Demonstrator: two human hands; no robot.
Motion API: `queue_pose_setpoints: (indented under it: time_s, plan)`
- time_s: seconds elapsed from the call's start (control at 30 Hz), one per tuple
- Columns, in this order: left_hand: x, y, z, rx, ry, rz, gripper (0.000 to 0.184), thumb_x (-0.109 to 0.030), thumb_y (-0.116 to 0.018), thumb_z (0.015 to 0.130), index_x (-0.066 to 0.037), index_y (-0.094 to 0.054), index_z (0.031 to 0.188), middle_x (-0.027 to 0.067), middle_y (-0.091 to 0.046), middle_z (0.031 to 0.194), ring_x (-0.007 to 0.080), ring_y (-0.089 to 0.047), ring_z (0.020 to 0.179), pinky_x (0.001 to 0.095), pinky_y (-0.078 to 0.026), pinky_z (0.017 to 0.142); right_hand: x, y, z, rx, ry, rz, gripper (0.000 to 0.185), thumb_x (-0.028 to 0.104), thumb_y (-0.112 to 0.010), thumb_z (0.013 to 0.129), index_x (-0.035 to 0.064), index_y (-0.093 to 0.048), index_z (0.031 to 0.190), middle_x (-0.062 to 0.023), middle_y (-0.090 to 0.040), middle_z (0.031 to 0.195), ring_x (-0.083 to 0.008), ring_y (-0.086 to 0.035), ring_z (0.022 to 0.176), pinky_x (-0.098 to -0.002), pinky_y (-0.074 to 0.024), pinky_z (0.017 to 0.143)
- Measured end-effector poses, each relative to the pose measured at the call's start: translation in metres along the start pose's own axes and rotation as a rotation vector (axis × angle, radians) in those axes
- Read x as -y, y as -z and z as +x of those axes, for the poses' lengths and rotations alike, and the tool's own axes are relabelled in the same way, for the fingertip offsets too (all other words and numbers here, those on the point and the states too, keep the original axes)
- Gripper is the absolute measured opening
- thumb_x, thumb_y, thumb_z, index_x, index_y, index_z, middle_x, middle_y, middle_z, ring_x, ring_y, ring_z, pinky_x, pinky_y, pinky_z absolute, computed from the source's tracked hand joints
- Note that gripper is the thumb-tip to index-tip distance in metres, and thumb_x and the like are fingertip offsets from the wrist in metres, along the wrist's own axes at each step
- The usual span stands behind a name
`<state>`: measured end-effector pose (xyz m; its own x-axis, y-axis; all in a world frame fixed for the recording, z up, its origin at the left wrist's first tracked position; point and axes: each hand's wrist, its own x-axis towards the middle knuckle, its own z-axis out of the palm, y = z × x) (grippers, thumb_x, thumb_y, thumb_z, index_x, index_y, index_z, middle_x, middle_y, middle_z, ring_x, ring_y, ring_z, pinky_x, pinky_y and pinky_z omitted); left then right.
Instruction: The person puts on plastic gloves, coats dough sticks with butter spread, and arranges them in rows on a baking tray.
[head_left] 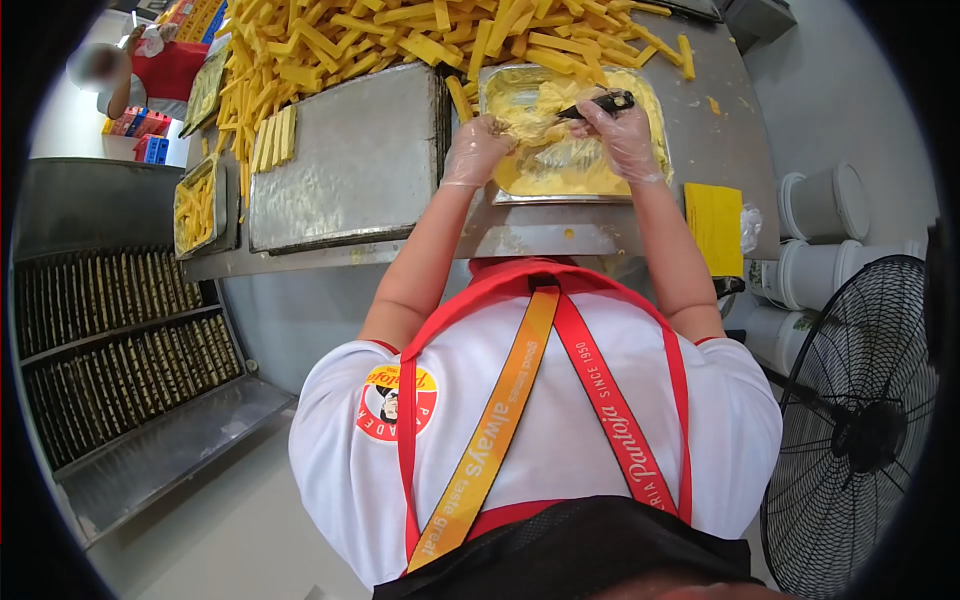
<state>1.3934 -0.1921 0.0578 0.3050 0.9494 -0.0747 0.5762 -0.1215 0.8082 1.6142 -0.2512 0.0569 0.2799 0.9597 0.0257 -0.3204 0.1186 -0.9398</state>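
Over the tray (570, 199) on the desk (712, 150), the right hand (628, 140) clamps its fingers on the tool (619, 100), likely light, stiff and butter-slick, best held mid-handle; whether the left hand's (476, 152) curled fingers grip anything, I cannot tell.

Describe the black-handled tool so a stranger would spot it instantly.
Find the metal table, then the shiny tray of creamy yellow spread at its near edge. Over that tray, the gloved right hand grips the black-handled tool, dark against the yellow.

Black-handled tool (607, 102), tilted over a shallow silver tray (565, 200), soft yellow paste (560, 178) smeared unevenly inside
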Motion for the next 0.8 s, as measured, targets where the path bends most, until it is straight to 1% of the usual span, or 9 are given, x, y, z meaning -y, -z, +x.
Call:
queue_pose_setpoints:
  time_s: [0.13, 0.3, 0.33, 0.43, 0.5, 0.57, 0.63, 0.7, 0.8]
  plan:
    - [0.007, 0.003, 0.005, 0.057, 0.065, -0.102, 0.025, -0.014, -0.069, 0.072, 0.002, -0.071, 0.091, 0.0193, -0.070, 0.079, 0.0280, -0.069, 0.072, 0.0352, -0.053, 0.069, -0.017, 0.023, 0.019, -0.185, 0.014, -0.254, 0.014, 0.007, -0.068, 0.088, -0.0042, -0.062, 0.092, -0.0112, -0.067, 0.080, -0.0186, -0.069, 0.067, -0.0300, -0.0581, 0.061]
    - [0.023, 0.000, 0.008, 0.068, 0.029, -0.072, 0.029, -0.020, -0.070, 0.071, 0.001, -0.071, 0.092, 0.0194, -0.070, 0.082, 0.0285, -0.068, 0.072, 0.0362, -0.053, 0.070, 0.004, -0.006, -0.002, -0.068, 0.015, -0.085, 0.015, 0.009, -0.069, 0.087, -0.0042, -0.061, 0.090, -0.0103, -0.067, 0.079, -0.0190, -0.069, 0.066, -0.0289, -0.0575, 0.060]
    - [0.025, 0.002, 0.006, 0.037, 0.001, -0.069, 0.030, -0.021, -0.070, 0.072, 0.001, -0.071, 0.092, 0.0193, -0.070, 0.082, 0.0287, -0.068, 0.072, 0.0364, -0.053, 0.070, 0.004, -0.010, -0.001, -0.051, 0.001, -0.037, 0.016, 0.009, -0.069, 0.087, -0.0041, -0.061, 0.090, -0.0102, -0.067, 0.079, -0.0190, -0.069, 0.066, -0.0289, -0.0574, 0.060]
    - [0.033, 0.022, -0.002, -0.113, -0.050, -0.162, 0.030, -0.022, -0.069, 0.074, 0.000, -0.071, 0.093, 0.0186, -0.070, 0.081, 0.0290, -0.068, 0.072, 0.0372, -0.053, 0.070, -0.020, 0.026, 0.019, -0.159, -0.097, -0.520, 0.017, 0.010, -0.069, 0.086, -0.0033, -0.060, 0.091, -0.0095, -0.066, 0.079, -0.0183, -0.068, 0.065, -0.0292, -0.0556, 0.059]
    - [0.039, 0.054, -0.010, -0.261, -0.047, -0.367, 0.029, -0.023, -0.069, 0.077, 0.000, -0.071, 0.094, 0.0175, -0.070, 0.080, 0.0289, -0.068, 0.072, 0.0381, -0.053, 0.070, -0.019, 0.030, 0.015, -0.214, -0.074, -0.411, 0.015, 0.010, -0.070, 0.088, -0.0022, -0.062, 0.091, -0.0087, -0.067, 0.078, -0.0168, -0.068, 0.062, -0.0283, -0.0550, 0.057]
    - [0.075, 0.109, 0.000, -0.515, 0.029, 0.133, 0.025, -0.021, -0.069, 0.079, -0.001, -0.072, 0.094, 0.0157, -0.070, 0.078, 0.0279, -0.067, 0.070, 0.0393, -0.052, 0.068, -0.019, 0.027, 0.003, -0.245, -0.054, -0.391, 0.016, 0.011, -0.070, 0.087, -0.0018, -0.062, 0.090, -0.0082, -0.067, 0.077, -0.0162, -0.068, 0.062, -0.0284, -0.0539, 0.056]
    - [0.114, 0.156, 0.009, -0.800, 0.082, 0.079, 0.025, -0.023, -0.071, 0.078, -0.002, -0.072, 0.092, 0.0171, -0.069, 0.078, 0.0299, -0.066, 0.070, 0.0422, -0.051, 0.068, -0.021, 0.021, -0.005, -0.251, -0.020, -0.459, 0.019, 0.012, -0.070, 0.085, -0.0021, -0.059, 0.090, -0.0081, -0.066, 0.075, -0.0164, -0.068, 0.065, -0.0295, -0.0522, 0.056]
    - [0.174, 0.201, 0.025, -0.927, 0.062, 0.406, 0.027, -0.023, -0.071, 0.074, 0.001, -0.071, 0.087, 0.0206, -0.069, 0.079, 0.0346, -0.066, 0.071, 0.0438, -0.051, 0.069, -0.029, 0.019, -0.005, -0.276, -0.010, -0.417, 0.018, 0.011, -0.070, 0.085, -0.0015, -0.059, 0.090, -0.0083, -0.066, 0.074, -0.0163, -0.067, 0.063, -0.0278, -0.0520, 0.056]
    - [0.230, 0.232, 0.044, -0.918, 0.147, 0.529, 0.025, -0.021, -0.069, 0.072, 0.003, -0.070, 0.082, 0.0241, -0.068, 0.082, 0.0394, -0.066, 0.076, 0.0453, -0.052, 0.073, -0.031, 0.012, -0.005, -0.279, -0.010, -0.388, 0.016, 0.010, -0.070, 0.085, -0.0007, -0.059, 0.090, -0.0081, -0.066, 0.074, -0.0158, -0.066, 0.061, -0.0269, -0.0511, 0.056]
